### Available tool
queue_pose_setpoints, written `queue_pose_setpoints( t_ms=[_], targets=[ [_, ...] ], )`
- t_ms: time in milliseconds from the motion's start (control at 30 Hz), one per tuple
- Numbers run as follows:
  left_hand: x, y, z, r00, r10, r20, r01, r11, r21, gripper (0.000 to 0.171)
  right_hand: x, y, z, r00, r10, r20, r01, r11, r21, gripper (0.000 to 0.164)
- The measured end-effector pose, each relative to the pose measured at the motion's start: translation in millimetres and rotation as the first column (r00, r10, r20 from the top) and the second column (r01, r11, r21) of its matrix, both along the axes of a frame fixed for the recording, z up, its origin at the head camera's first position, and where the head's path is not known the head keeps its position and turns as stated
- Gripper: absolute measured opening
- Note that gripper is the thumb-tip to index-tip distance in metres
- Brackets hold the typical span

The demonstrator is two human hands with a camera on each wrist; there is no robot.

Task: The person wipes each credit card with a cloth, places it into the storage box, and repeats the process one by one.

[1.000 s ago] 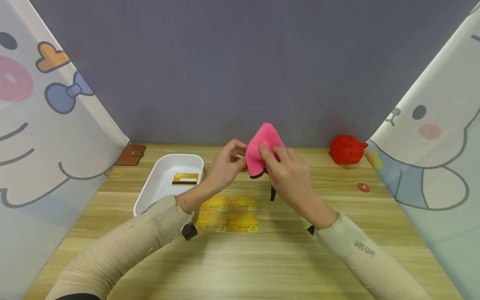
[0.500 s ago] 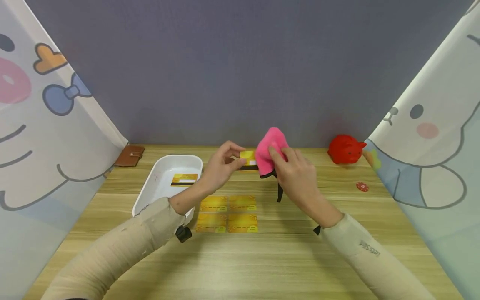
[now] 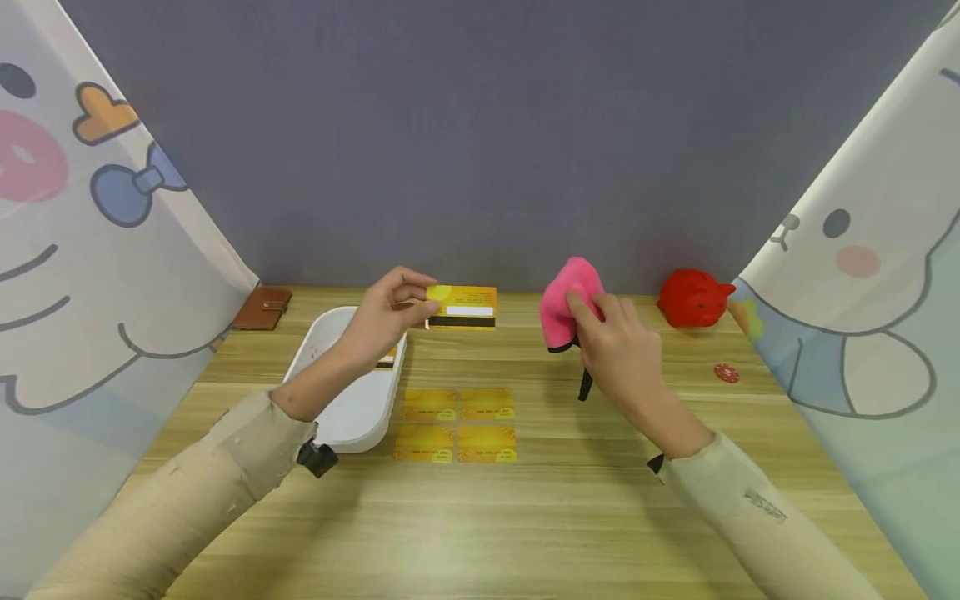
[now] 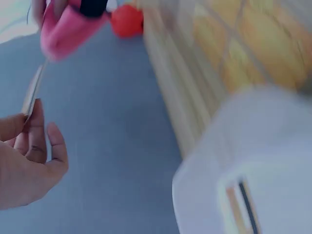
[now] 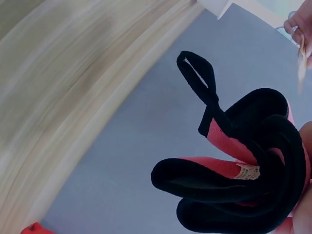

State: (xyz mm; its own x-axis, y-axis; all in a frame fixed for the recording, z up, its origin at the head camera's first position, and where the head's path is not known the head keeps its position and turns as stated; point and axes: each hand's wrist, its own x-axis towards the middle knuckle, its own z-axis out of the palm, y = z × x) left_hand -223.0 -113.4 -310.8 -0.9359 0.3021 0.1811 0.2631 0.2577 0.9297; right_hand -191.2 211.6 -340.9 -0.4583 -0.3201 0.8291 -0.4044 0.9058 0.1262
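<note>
Between thumb and fingers, my left hand (image 3: 378, 321) pinches a yellow bank card (image 3: 461, 308) with its black stripe and white strip facing the head camera. The card is held up beside the white tray, above the table. My right hand (image 3: 618, 346) grips a bunched pink cloth (image 3: 573, 292). In the right wrist view the folds of this cloth (image 5: 229, 141) show black edging, a small label and a hanging black loop (image 5: 197, 73). Another card (image 3: 386, 359) lies in the white tray (image 3: 352, 433), partly hidden by the left arm.
Several yellow cards (image 3: 457, 425) lie in two rows on the wooden table (image 3: 480, 525). At the back left is a brown leather wallet (image 3: 262, 308). A red piggy bank (image 3: 696, 298) and a red poker chip (image 3: 726, 372) are on the right. A grey panel (image 3: 480, 150) stands behind.
The card has come into view from behind the pink cloth and moved left with my left hand. My right hand has carried the cloth to the right.
</note>
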Motion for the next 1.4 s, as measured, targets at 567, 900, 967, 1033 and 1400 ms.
queue_pose_setpoints(
  t_ms=[567,900,967,1033,1400],
  targets=[
    [-31.0,-113,-18.4,0.933,0.210,0.293,-0.098,0.929,-0.356,0.048,5.2,2,-4.9,1.000,-0.002,0.009,0.001,1.000,0.017,0.032],
    [-46.1,-128,-34.5,0.924,0.293,0.244,-0.157,0.876,-0.456,0.046,5.6,2,-11.1,1.000,0.005,0.017,-0.005,1.000,0.006,0.027],
    [-49.4,-127,-38.1,0.920,0.300,0.252,-0.159,0.874,-0.459,0.047,4.8,2,-11.2,1.000,0.006,0.011,-0.005,1.000,-0.012,0.027],
    [-52.8,-125,-42.3,0.914,0.304,0.268,-0.157,0.876,-0.457,0.048,3.9,2,-11.0,1.000,-0.001,0.005,0.001,1.000,-0.022,0.027],
    [-65.2,-114,-61.5,0.875,0.354,0.329,-0.186,0.875,-0.447,0.044,2.7,5,-11.7,1.000,0.006,-0.010,-0.007,0.999,-0.054,0.025]
  ],
)
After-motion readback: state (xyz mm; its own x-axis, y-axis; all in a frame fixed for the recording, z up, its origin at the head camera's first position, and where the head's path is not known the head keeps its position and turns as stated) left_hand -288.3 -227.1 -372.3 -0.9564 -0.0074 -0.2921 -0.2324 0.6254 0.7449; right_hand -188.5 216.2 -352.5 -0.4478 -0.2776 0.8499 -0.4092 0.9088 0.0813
